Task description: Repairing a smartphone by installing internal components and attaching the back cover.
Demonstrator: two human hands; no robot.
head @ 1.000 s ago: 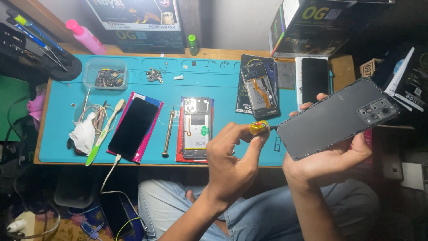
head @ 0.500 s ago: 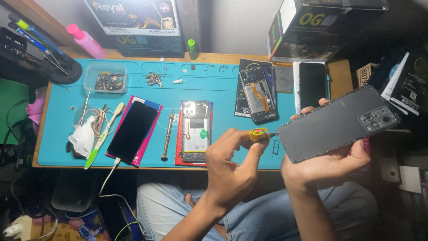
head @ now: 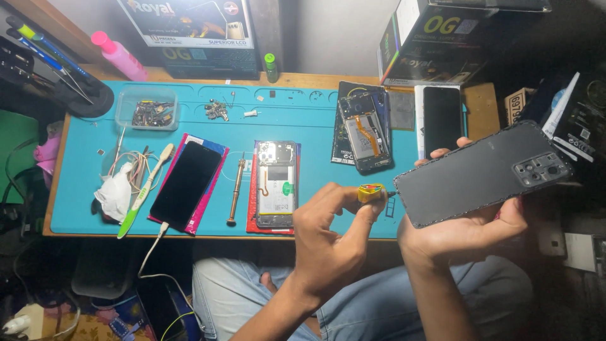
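Observation:
My left hand [head: 325, 237] pinches a small yellow tube [head: 370, 192], whose dark tip touches the left edge of a dark grey phone back cover [head: 473, 177]. My right hand [head: 461, 233] holds that cover from below, tilted, with the camera cutouts at its far right end. Both hands hover over the front edge of a blue work mat [head: 297, 120]. Just left of my left hand an opened phone [head: 275, 183] lies on the mat with its insides showing.
On the mat lie a black phone [head: 186, 183] on a pink sheet with a cable, a screwdriver [head: 235, 189], a toothbrush [head: 146, 189], a clear parts box [head: 146, 108], a second opened phone [head: 365, 132] and a black screen [head: 442, 120]. Cardboard boxes [head: 189, 31] stand behind.
Both hands and the back cover have sunk slightly in the view. The tube's tip stays at the cover's left edge.

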